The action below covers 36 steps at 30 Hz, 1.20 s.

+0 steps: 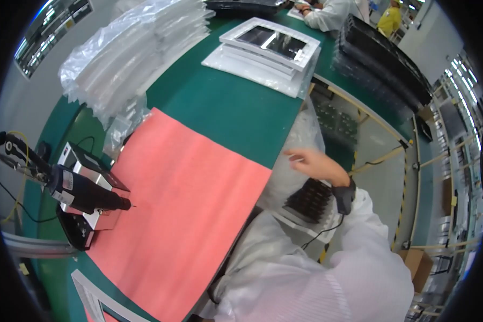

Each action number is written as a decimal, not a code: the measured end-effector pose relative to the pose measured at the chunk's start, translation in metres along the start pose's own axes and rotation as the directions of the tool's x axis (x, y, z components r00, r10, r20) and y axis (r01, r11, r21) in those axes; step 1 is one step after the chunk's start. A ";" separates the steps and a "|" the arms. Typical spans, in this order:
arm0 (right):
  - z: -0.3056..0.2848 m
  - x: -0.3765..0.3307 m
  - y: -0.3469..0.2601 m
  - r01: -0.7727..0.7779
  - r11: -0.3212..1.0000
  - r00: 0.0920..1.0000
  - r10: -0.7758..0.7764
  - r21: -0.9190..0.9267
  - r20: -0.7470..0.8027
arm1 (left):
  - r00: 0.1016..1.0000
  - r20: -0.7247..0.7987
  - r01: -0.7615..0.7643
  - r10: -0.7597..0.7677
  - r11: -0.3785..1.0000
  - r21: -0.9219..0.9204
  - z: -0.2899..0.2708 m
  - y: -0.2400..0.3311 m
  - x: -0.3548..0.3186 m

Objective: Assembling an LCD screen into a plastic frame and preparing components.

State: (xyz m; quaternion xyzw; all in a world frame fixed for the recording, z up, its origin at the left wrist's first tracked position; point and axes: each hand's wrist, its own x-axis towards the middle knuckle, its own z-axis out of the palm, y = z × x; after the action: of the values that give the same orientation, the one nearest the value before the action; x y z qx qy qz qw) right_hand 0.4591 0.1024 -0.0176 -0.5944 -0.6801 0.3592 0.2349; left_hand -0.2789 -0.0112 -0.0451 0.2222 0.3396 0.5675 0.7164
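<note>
My right hand (312, 164) hangs in the air beside the table's right edge, its fingers loosely apart with nothing in them. A black wrist strap (344, 197) with a thin dark cord circles that wrist. Nearest to the hand are a clear plastic bag (308, 131) and a dark tray (308, 199) lower down. My left hand does not show. On the green table (214, 102) lies a pink-red mat (182, 209), and at its left a black electric screwdriver (86, 190) hangs with its bit over the mat. Part of a white frame (99, 300) shows at the bottom left.
A boxy silver-and-black device (86, 161) stands behind the screwdriver. At the far end sit white frames with dark panels (271, 45) and a tall stack of plastic-wrapped sheets (139, 48). Black trays (383, 56) are piled at the upper right, near other people (333, 16).
</note>
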 end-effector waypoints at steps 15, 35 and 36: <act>0.002 0.045 0.079 -0.206 0.943 0.946 0.124 -0.260 -0.300 | 0.991 0.002 0.129 -0.131 0.974 -0.185 -0.031 -0.035 -0.073; 0.149 -0.003 -0.224 0.139 0.792 0.972 -0.223 0.594 0.070 | 0.757 -0.611 -0.303 0.233 0.953 -0.012 0.092 -0.095 -0.194; 0.168 -0.002 -0.248 0.071 0.733 0.947 -0.263 0.676 0.186 | 0.745 -0.622 -0.324 0.240 0.946 -0.024 0.103 -0.098 -0.194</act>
State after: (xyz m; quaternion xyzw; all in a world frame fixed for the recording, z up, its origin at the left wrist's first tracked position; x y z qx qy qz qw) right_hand 0.1754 0.0568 0.0669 -0.3541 -0.5850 0.6306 0.3669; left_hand -0.1621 -0.2164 0.0000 0.0284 0.4775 0.7311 0.4865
